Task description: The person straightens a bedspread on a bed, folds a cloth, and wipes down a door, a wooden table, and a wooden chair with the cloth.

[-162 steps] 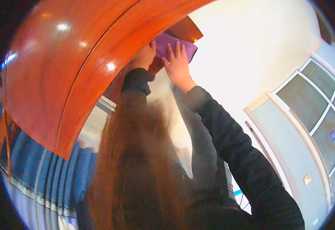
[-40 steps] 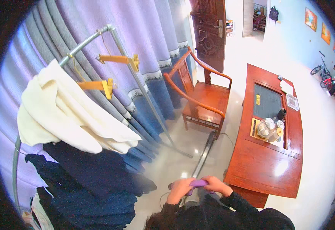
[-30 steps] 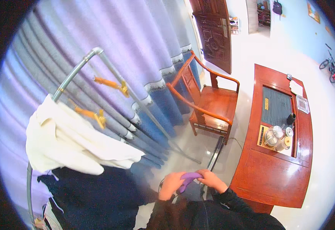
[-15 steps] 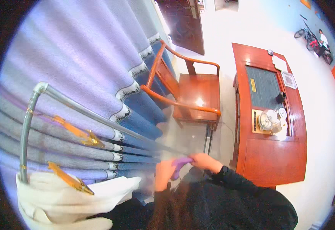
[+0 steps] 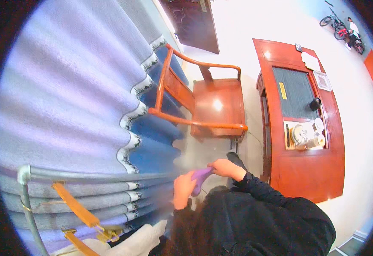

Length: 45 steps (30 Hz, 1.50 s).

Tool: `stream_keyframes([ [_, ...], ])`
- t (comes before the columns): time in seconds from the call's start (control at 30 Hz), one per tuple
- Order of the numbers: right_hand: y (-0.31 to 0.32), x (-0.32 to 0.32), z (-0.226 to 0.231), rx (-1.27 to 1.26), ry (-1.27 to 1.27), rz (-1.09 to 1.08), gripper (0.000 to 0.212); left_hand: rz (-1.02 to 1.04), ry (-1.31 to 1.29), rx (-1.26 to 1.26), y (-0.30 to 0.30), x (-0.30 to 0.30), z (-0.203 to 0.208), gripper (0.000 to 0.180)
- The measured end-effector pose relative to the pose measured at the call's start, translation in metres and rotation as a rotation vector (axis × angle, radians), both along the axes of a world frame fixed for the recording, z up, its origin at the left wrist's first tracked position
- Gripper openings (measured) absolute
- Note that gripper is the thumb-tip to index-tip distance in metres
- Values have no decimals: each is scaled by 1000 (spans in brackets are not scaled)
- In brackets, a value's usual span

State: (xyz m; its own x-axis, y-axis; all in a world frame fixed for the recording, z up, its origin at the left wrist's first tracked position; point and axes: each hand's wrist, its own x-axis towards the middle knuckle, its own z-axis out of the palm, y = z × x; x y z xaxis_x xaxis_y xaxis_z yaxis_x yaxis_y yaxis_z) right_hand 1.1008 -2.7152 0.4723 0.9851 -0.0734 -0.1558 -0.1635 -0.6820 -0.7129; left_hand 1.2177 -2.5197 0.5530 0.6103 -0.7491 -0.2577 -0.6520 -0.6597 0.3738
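A small purple sock (image 5: 200,177) is stretched between my two hands, just above the floor in front of the chair. My left hand (image 5: 183,190) grips its left end, with the fingers closed. At the other end my right hand (image 5: 228,168) pinches the fabric. To the left, a grey metal pipe rack (image 5: 88,176) carries wooden clip hangers (image 5: 77,205) with gold clips. White cloth (image 5: 141,242) hangs low beside my left arm, partly cut off by the picture's rim.
A red-brown wooden armchair (image 5: 220,100) stands ahead, before a purple and blue curtain (image 5: 80,77). On the right is a wooden tea table (image 5: 301,175) with a kettle and jars (image 5: 304,133). Bicycles (image 5: 340,27) and a person (image 5: 354,26) are far off at upper right.
My view has turned, so the rack and hangers sit lower in the picture. The sock stays between both hands, its right end raised slightly.
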Motion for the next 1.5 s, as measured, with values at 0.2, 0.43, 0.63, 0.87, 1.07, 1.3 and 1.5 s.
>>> stream_keyframes([
  [0.2, -101, 53, 3, 53, -96, 8, 24, 153, 218, -80, -74, 37, 17, 36],
  [0.43, -181, 96, 30, 308, -189, -77, 25, 283, 240, -110, -139, 87, 30, 35],
  [0.63, -217, 122, 41, 406, -139, -148, 29, 305, 309, -71, -195, 151, 51, 23],
  [0.87, -259, 163, 63, 420, -100, -369, 32, 156, 362, -281, -249, 240, 77, 25],
  [1.07, -251, 225, 81, 460, -23, -441, 33, 3, 408, -308, -237, 335, 89, 29],
  [1.3, -203, 366, 54, 419, -110, -356, 41, -49, 284, -284, -163, 453, 77, 27],
  [1.5, -180, 432, 13, 80, 45, -500, 46, -7, 301, -294, -151, 501, -32, 25],
])
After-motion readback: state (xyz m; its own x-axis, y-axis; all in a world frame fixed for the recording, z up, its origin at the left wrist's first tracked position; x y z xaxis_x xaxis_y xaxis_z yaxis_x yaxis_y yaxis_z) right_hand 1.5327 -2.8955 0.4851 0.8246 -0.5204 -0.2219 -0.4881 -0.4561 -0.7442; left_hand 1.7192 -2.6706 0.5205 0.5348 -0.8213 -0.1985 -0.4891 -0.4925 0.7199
